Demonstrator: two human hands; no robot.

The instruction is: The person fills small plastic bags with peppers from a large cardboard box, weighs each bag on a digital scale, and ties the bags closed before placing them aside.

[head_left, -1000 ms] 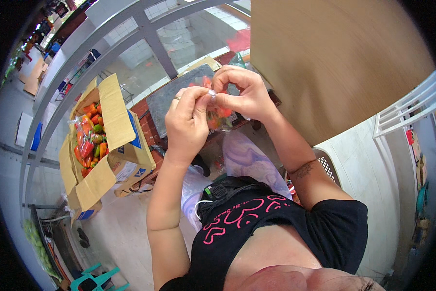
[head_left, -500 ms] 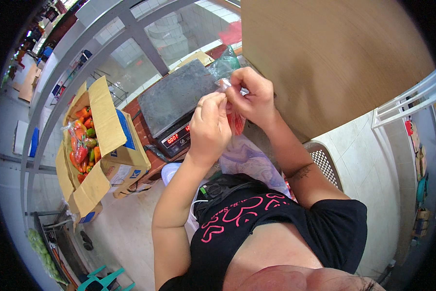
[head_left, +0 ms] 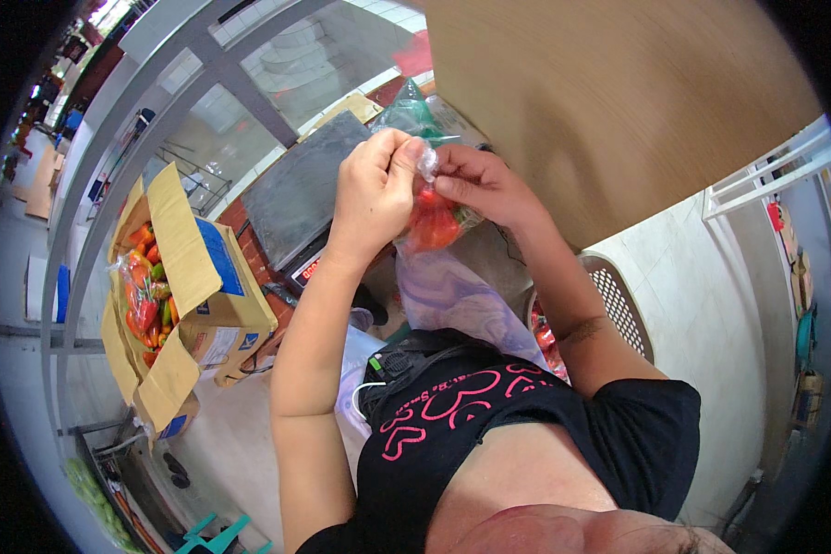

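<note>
A clear plastic bag with red peppers [head_left: 432,228] in it hangs between my hands, in front of my chest. Its gathered, twisted neck [head_left: 427,164] stands up at the top. My left hand [head_left: 376,189] is closed, thumb and fingers pinching the neck from the left. From the right, my right hand [head_left: 486,185] grips the neck just above the peppers, thumb below and fingers curled over. A grey-topped digital scale [head_left: 304,185] with a red display lies behind my left hand, partly covered by my forearm.
An open cardboard box [head_left: 189,231] of red, orange and green peppers [head_left: 145,295] stands left of the scale. Green plastic bags [head_left: 411,113] lie beyond my hands. At right are a brown perforated basket [head_left: 618,300] and a large wooden panel [head_left: 609,102].
The bag of peppers now shows more fully below my hands. My left hand has shifted left and up, and my right hand has dropped slightly, its fingers less raised.
</note>
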